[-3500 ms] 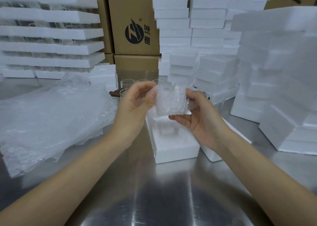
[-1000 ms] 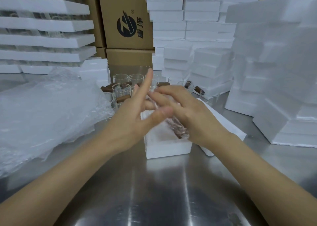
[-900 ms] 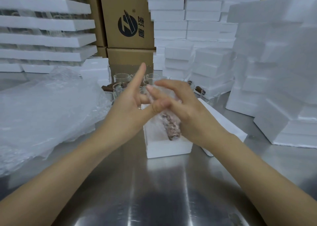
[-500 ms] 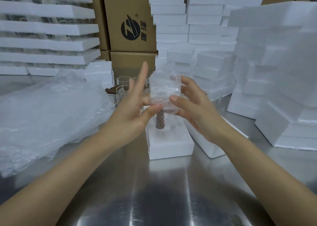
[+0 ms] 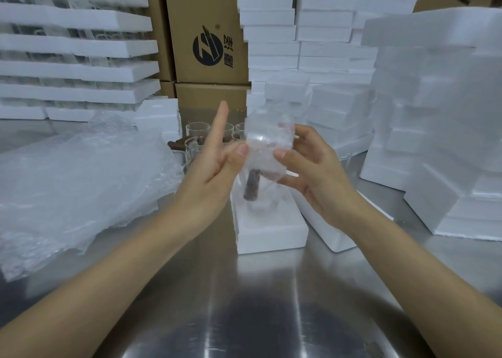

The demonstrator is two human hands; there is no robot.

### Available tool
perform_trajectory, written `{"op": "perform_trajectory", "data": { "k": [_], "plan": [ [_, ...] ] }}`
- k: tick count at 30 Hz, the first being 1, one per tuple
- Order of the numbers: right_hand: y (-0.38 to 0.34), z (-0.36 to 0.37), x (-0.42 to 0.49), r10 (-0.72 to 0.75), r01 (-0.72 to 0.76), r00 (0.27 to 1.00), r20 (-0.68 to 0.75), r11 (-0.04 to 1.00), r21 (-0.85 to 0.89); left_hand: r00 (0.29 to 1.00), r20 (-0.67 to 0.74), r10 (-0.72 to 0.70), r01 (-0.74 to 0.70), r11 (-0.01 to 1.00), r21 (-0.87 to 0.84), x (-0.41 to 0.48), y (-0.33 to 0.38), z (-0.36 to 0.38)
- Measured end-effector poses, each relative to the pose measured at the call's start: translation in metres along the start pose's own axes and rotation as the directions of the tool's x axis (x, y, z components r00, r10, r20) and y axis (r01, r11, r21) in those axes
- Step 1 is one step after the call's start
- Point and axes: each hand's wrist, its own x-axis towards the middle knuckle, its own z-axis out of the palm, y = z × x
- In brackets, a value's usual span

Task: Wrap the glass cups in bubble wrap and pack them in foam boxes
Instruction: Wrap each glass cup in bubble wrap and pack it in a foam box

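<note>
Cup (image 5: 267, 151): wrapped, pinched by left hand (image 5: 212, 167), cradled in right hand (image 5: 312, 173), above box (image 5: 271, 230). Not yet boxed. Bare cups (image 5: 197, 140) at 11 o'clock, unwrapped; wrap (image 5: 81, 181) at 9.

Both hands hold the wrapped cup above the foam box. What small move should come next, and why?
Probably lower the wrapped cup into the open foam box: the left hand and right hand pinch it right above the box, its handle pointing down.
</note>
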Motion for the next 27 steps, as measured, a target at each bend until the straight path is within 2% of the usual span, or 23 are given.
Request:
{"op": "perform_trajectory", "data": {
  "k": [2, 4, 6, 7, 8, 9, 10, 11, 12, 16, 19, 22, 25, 27],
  "plan": [
    [0.003, 0.001, 0.002, 0.034, -0.034, 0.999, 0.004, 0.990, 0.140, 0.999, -0.047, 0.021, -0.019, 0.999, 0.030, 0.000, 0.002, 0.002],
    [0.006, 0.000, 0.002, 0.049, -0.058, 0.997, 0.060, 0.987, 0.150, 0.997, -0.072, 0.031, -0.027, 0.998, 0.051, -0.001, 0.005, 0.002],
    [0.007, -0.003, 0.001, 0.067, -0.070, 0.994, 0.091, 0.997, 0.029, 0.994, -0.098, 0.042, -0.033, 0.996, 0.086, 0.000, 0.006, -0.001],
    [0.007, -0.007, 0.000, 0.039, -0.024, 0.996, 0.085, 0.985, -0.174, 0.991, -0.126, 0.041, -0.029, 0.995, 0.099, 0.001, 0.006, -0.004],
    [0.007, -0.013, 0.000, -0.002, 0.046, 0.995, 0.097, 0.888, -0.457, 0.987, -0.156, 0.044, -0.024, 0.992, 0.124, 0.003, 0.006, -0.007],
    [0.007, -0.019, 0.000, 0.008, 0.097, 0.990, 0.139, 0.678, -0.729, 0.982, -0.181, 0.052, -0.022, 0.986, 0.167, 0.004, 0.007, -0.009],
    [0.008, -0.022, 0.001, 0.070, 0.131, 0.981, 0.180, 0.438, -0.889, 0.979, -0.192, 0.064, -0.019, 0.974, 0.224, 0.004, 0.007, -0.010],
    [0.008, -0.025, 0.001, 0.121, 0.176, 0.969, 0.215, 0.271, -0.946, 0.979, -0.187, 0.075, -0.019, 0.958, 0.285, 0.004, 0.007, -0.011],
    [0.007, -0.025, 0.001, 0.145, 0.221, 0.956, 0.254, 0.210, -0.952, 0.981, -0.173, 0.088, -0.023, 0.937, 0.348, 0.004, 0.007, -0.012],
    [-0.001, -0.015, -0.002, 0.108, 0.309, 0.934, 0.339, 0.228, -0.923, 0.986, -0.034, 0.165, -0.111, 0.786, 0.608, 0.005, 0.008, -0.015],
    [0.000, -0.008, -0.004, 0.149, 0.318, 0.923, 0.355, 0.225, -0.921, 0.977, 0.054, 0.207, -0.179, 0.654, 0.735, 0.005, 0.005, -0.013],
    [0.002, -0.004, -0.004, 0.116, 0.315, 0.922, 0.370, 0.333, -0.889, 0.975, 0.151, 0.164, -0.218, 0.566, 0.795, 0.003, -0.001, -0.009],
    [0.000, -0.004, -0.003, 0.088, 0.197, 0.959, 0.268, 0.471, -0.860, 0.967, 0.232, 0.106, -0.252, 0.533, 0.807, 0.001, -0.011, -0.008],
    [0.000, -0.007, -0.002, 0.064, 0.163, 0.974, 0.219, 0.473, -0.866, 0.960, 0.268, 0.081, -0.270, 0.525, 0.807, 0.001, -0.015, -0.008]
  ]
}}
